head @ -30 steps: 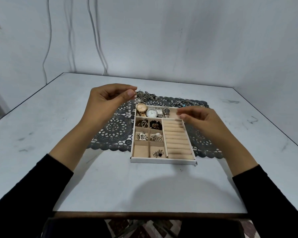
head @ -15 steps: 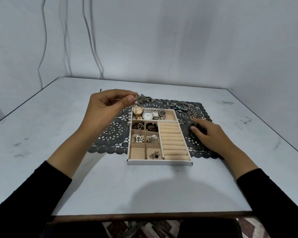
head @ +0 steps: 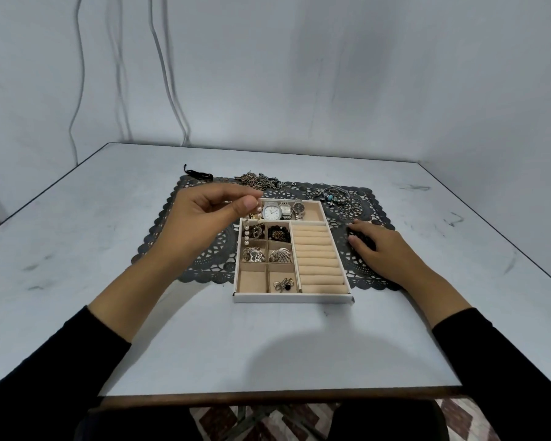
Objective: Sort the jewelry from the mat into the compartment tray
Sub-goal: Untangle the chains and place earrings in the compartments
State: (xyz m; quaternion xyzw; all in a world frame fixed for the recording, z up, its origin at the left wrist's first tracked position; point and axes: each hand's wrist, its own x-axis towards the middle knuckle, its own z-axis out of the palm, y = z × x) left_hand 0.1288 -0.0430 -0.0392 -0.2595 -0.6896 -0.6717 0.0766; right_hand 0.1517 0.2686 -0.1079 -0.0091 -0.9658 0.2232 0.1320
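Pearl strand (head: pixel 246 239) dangles from the left hand (head: pixel 204 214), pinched at its top end between thumb and fingertips, the other fingers loosely curled. It hangs over the far left corner of the compartment tray (head: pixel 293 297), with its lower beads in front of the far-left small square, just nearer than the watches (head: pixel 280 211). Whether the lowest bead touches the tray I cannot tell. The right hand (head: pixel 382 253) lies on the mat (head: pixel 204 259) just beside the tray's right edge, fingers bent over something dark; whether it grips that piece I cannot tell.

The strand looks light and entirely limp. It will likely swing with any quick move and fold on itself when lowered. The beads are smooth and probably slippery, so the hold belongs on the thread or clasp at one end rather than on a single pearl. Thread that thin could snag on the pieces lying in the neighbouring squares, so it wants lowering straight down and letting coil. The near-left square (head: pixel 252 280) holds nothing and seems the safest home. Chains (head: pixel 258 180) and rings (head: pixel 339 197) lie along the mat's far edge.
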